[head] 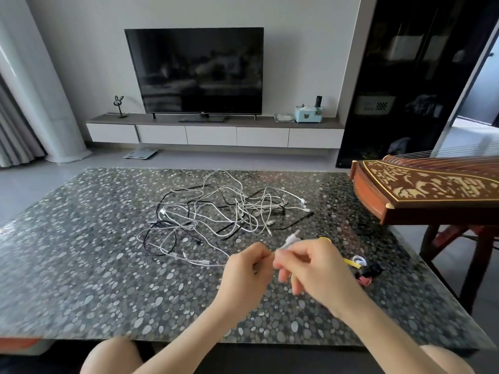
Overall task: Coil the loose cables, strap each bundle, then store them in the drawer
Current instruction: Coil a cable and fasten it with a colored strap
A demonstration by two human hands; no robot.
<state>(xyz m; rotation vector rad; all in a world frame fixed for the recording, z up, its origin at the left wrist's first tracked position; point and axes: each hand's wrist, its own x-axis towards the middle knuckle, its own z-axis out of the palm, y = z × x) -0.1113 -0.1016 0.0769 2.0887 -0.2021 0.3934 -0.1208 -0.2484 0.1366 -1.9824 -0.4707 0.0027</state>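
Observation:
A tangle of white and black cables lies spread over the middle of the pebble-patterned table. Both hands are raised over the table's near right part. My right hand pinches a white cable end whose plug sticks up past the fingers. My left hand holds the same white cable close beside it, fingers curled. A few straps, yellow, white, black and pink, lie on the table just right of my right hand.
A wooden zither on a stand overhangs the table's right edge. Across the floor stands a low TV cabinet with white drawers under a television. A scale lies on the floor.

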